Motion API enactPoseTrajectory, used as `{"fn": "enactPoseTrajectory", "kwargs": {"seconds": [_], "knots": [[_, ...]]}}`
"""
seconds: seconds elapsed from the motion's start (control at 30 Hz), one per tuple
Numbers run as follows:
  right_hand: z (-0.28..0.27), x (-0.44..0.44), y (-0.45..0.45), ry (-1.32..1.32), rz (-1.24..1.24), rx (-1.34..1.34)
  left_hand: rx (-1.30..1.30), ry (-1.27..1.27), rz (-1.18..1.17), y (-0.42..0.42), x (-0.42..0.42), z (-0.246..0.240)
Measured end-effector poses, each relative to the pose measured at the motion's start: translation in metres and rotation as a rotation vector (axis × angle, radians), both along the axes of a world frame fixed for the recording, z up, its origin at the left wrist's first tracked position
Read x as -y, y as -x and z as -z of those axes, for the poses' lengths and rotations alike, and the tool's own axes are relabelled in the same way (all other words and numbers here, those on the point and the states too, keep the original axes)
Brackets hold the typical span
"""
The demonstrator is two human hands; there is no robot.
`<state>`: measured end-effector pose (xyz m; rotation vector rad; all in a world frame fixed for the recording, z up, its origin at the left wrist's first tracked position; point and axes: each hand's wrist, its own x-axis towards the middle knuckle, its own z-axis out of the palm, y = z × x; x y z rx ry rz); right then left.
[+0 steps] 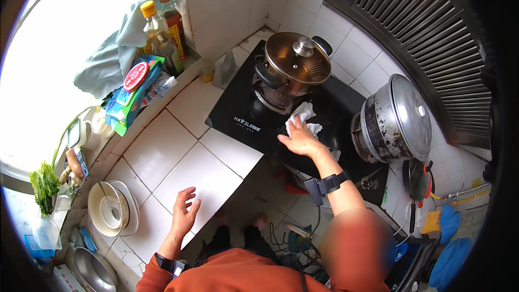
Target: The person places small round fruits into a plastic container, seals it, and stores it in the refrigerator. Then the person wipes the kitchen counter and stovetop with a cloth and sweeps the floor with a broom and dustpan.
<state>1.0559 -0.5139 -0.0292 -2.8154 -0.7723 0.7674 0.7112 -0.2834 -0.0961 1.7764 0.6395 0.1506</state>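
My right hand (302, 138) presses a crumpled white cloth or tissue (303, 114) onto the black gas cooktop (239, 105), between its two burners. Part of the wipe is hidden under my fingers. Just beyond it, a lidded pot (298, 61) with an amber glass lid rests on the left burner. A large, stained metal pot (385, 123) with a domed lid stands on the right burner. My left hand (184, 211) hovers over the white tiled counter (194, 170) with its fingers apart and nothing in it.
Two stacked bowls (108, 209) sit on the counter at left, with a steel basin (95, 269) nearer me. Sauce bottles (160, 36) and packets (134, 93) line the window ledge beside leafy greens (43, 190). A range hood (417, 44) overhangs the cooktop. Cables (302, 247) lie by my feet.
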Motion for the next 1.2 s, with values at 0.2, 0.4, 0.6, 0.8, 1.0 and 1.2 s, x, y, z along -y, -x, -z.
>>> {"fn": "enactPoseTrajectory", "kwargs": {"seconds": [0.2, 0.4, 0.6, 0.8, 1.0, 1.2], "knots": [[0.018, -0.095, 0.073, -0.220, -0.318, 0.180, -0.035, 0.056, 0.004, 0.028, -0.016, 0.003], [0.050, -0.132, 0.100, -0.533, -0.218, 0.464, 0.021, 0.020, 0.082, 0.046, -0.031, 0.008], [0.048, -0.004, 0.121, -0.519, -0.101, 0.604, -0.048, 0.047, 0.019, 0.076, -0.039, 0.013], [0.050, 0.160, 0.157, -0.384, 0.173, 0.731, -0.043, 0.047, 0.030, 0.080, -0.020, 0.006], [0.046, 0.313, 0.158, -0.522, 0.834, 0.713, 0.015, -0.012, 0.191, 0.069, 0.021, -0.013], [0.020, 0.315, 0.225, -2.224, 0.943, -0.305, 0.046, 0.037, 0.342, 0.058, 0.069, -0.029]]}}
